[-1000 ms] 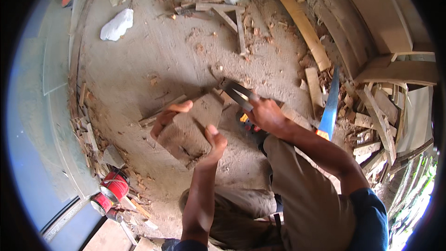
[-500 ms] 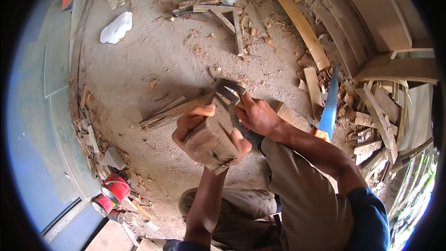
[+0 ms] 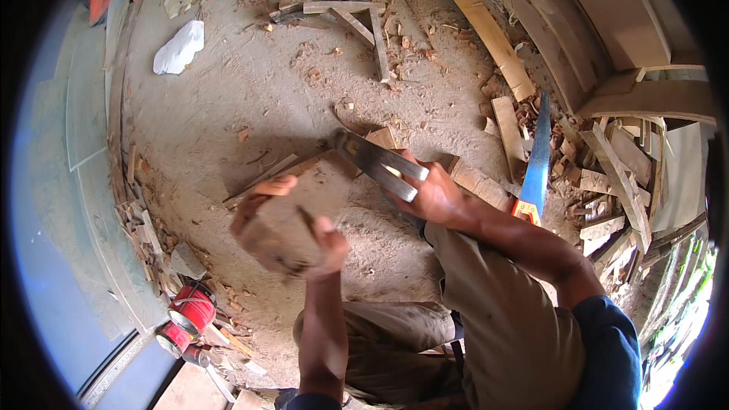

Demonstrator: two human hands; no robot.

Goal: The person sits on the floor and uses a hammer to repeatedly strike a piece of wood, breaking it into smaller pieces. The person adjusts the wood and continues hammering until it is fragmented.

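A rough brown wooden block [image 3: 285, 220] is gripped by my left hand [image 3: 328, 247], with fingers over its far edge and the thumb on the near right side. The block and that hand are blurred by motion. Just to the right, my right hand [image 3: 437, 193] is closed on a claw hammer [image 3: 372, 159]. Its dark metal head points away to the left and its forked claw is toward me. The handle is mostly hidden under my fist. Hammer and block are apart.
A long board [image 3: 304, 171] lies on the dirt floor beyond the block. At right are a blue-bladed handsaw [image 3: 538, 156] and a heap of wood scraps [image 3: 600, 201]. A triangular wooden bracket [image 3: 345, 9] lies ahead. Red cans [image 3: 191, 307] stand at lower left by a glass panel [image 3: 83, 121].
My left hand has swung the block left, away from the hammer. The hammer head has turned, so its claw shows more plainly. My right hand has shifted slightly right.
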